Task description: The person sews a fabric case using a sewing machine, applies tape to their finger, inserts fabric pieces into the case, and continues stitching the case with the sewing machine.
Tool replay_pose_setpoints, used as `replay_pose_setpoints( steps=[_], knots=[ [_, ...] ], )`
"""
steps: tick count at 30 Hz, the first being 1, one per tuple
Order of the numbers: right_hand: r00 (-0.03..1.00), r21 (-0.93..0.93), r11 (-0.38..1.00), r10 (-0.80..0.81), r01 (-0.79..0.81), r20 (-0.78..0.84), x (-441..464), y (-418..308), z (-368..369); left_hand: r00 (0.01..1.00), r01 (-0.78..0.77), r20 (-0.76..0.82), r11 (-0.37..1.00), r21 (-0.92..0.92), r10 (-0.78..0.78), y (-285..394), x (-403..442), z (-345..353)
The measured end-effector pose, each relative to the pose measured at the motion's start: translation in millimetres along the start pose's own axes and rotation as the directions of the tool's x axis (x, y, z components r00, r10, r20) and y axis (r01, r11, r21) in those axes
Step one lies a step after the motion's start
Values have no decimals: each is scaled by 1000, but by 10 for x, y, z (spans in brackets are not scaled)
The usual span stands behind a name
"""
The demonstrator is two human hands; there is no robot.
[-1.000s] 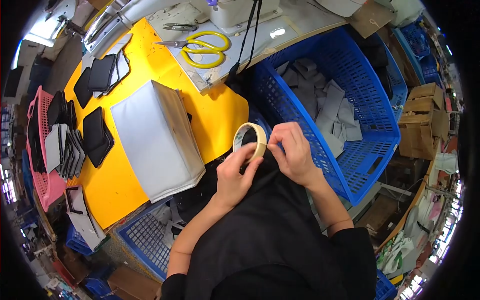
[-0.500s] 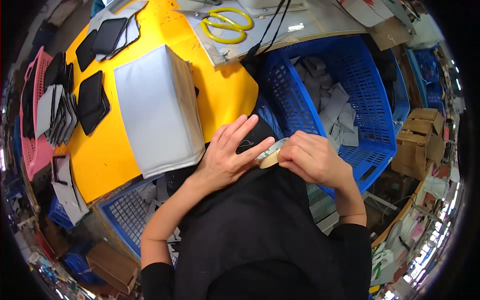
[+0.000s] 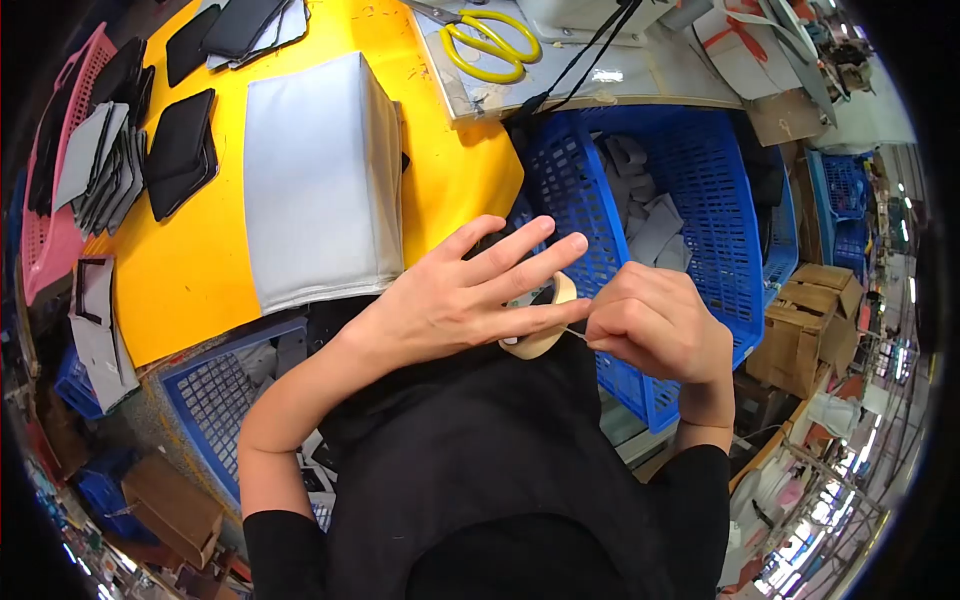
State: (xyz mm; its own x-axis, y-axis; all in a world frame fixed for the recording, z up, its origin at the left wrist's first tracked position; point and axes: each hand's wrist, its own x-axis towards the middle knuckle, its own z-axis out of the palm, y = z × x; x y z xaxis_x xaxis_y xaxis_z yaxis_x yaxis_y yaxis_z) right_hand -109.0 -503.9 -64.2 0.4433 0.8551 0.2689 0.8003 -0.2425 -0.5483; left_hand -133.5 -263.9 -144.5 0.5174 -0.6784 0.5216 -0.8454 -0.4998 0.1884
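A roll of cream masking tape [image 3: 541, 344] is held above my lap, partly covered by my left hand [image 3: 465, 300]. The fingers of that hand stretch across the roll, and its thumb is hidden. Just to the right, my right hand [image 3: 655, 325] is closed in a pinch on the tape's loose end, a thin strip running from the roll to the fingertips. Beyond my left hand, a light grey box-shaped fabric piece [image 3: 315, 185] stands on the yellow tabletop [image 3: 190, 310].
Black pouches [image 3: 183, 150] and a pink basket [image 3: 45, 240] lie at the left. Yellow-handled scissors [image 3: 490, 45] rest on the grey worktop. A blue crate [image 3: 700, 170] with grey fabric pieces stands right, and another blue crate [image 3: 215, 400] sits below the table.
My right hand has moved slightly right, away from the roll, with the tape strip between its fingers. My left fingers have spread wider over the roll. The camera view has shifted.
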Motion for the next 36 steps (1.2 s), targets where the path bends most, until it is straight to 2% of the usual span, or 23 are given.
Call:
replay_pose_setpoints(
  steps=[8, 13, 16, 19, 20, 23, 24, 27, 28, 31, 32, 35, 36],
  knots=[
    [999, 41, 998, 55, -55, 2, 1, 13, 20, 994, -67, -75, 994, 84, 74, 50, -29, 33],
    [993, 164, 980, 108, -115, 51, 16, 73, 46, 988, -116, -89, 990, 74, 123, 77, -82, 29],
    [987, 244, 957, 143, -155, 68, 9, 91, 105, 978, -144, -127, 974, 177, 167, 77, -127, 63],
    [942, 422, 843, 290, -334, 166, -32, 79, 167, 971, -145, -157, 966, 216, 181, 100, -156, 75],
    [942, 425, 841, 297, -335, 155, -26, 57, 178, 967, -142, -173, 961, 238, 186, 105, -166, 76],
    [849, 510, 689, 491, -515, 195, 5, -37, 184, 969, -155, -150, 956, 250, 196, 115, -193, 72],
    [848, 515, 686, 498, -514, 182, -18, -32, 200, 970, -154, -143, 953, 259, 195, 121, -200, 74],
    [975, 276, 942, 216, -192, -57, -91, 19, 255, 975, -107, -167, 969, 223, 146, 194, -235, 113],
    [973, 274, 942, 222, -195, -70, -108, 8, 255, 977, -78, -180, 976, 206, 116, 202, -231, 116],
    [904, 380, 863, 406, -333, -131, -154, -51, 263, 968, -126, -178, 956, 266, 178, 128, -222, 52],
    [899, 383, 861, 414, -335, -145, -168, -57, 270, 964, -141, -177, 945, 295, 200, 118, -218, 37],
    [864, 471, 759, 504, -450, 14, -191, -57, 295, 964, -144, -179, 952, 271, 196, 130, -204, 44],
    [860, 475, 756, 510, -451, 5, -188, -74, 301, 965, -136, -183, 955, 262, 188, 133, -206, 48]
  ],
)
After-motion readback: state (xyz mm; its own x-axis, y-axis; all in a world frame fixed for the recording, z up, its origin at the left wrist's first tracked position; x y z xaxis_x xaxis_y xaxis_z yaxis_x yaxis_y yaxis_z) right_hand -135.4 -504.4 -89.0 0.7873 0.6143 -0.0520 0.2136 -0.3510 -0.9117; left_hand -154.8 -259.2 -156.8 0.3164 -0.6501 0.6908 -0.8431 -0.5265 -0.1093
